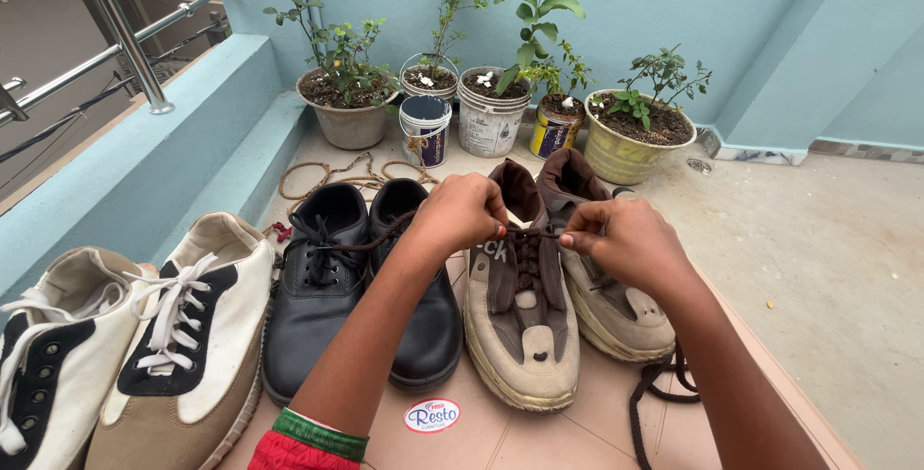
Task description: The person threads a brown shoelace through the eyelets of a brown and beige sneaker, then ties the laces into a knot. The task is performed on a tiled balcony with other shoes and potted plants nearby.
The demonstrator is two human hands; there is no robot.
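Note:
A beige and brown shoe [521,330] stands on the tiled floor, its partner [616,311] close on the right. My left hand [460,212] pinches a dark brown lace [371,242] at the top eyelets of the nearer shoe. My right hand [621,239] pinches the same lace just across from it, above the shoe's tongue. The lace runs left from my left hand over a pair of black leather shoes [322,287]. A loose dark lace [659,388] lies on the floor under my right forearm.
A pair of white, black and tan sneakers [183,335] sits at the left by a low blue wall [144,162] with a metal railing. Several potted plants [351,104] stand at the back. A coil of rope [327,177] and a round sticker [432,415] lie on the floor.

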